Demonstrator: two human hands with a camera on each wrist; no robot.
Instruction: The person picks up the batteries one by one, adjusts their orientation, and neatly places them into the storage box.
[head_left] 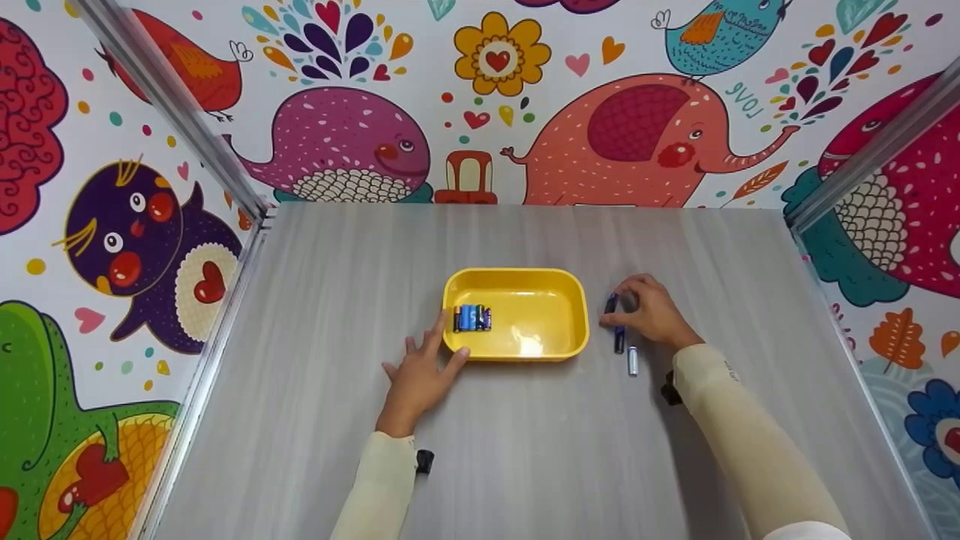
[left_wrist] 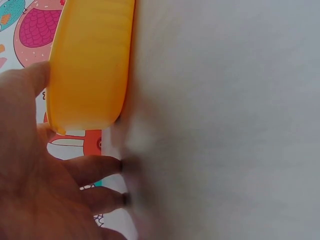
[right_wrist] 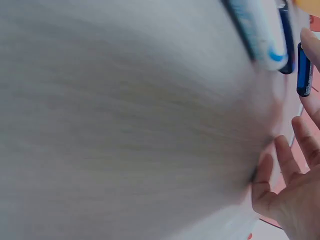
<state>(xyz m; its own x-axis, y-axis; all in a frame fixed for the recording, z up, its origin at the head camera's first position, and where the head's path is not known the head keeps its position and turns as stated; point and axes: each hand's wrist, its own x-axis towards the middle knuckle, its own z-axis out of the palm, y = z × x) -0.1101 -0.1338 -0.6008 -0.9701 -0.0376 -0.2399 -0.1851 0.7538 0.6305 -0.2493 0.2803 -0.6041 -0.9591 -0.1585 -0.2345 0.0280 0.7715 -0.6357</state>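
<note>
A yellow plastic tray (head_left: 536, 311) stands on the table, with several small batteries (head_left: 471, 318) side by side against its left end. My left hand (head_left: 420, 375) touches the tray's near left corner, thumb on the near rim and index finger along the left side; its other fingers spread towards the tabletop. To the right of the tray, my right hand (head_left: 652, 311) pinches a dark blue battery (right_wrist: 304, 72) between thumb and fingertip. Just below that hand lie another dark blue battery (head_left: 619, 340) and a whitish battery (head_left: 633, 361).
The grey wood-grain table (head_left: 525, 450) is bordered by metal rails (head_left: 217, 352) and panels printed with cartoon animals. A dark wrist device (head_left: 671, 390) sits by the right sleeve, and another (head_left: 424, 460) by the left.
</note>
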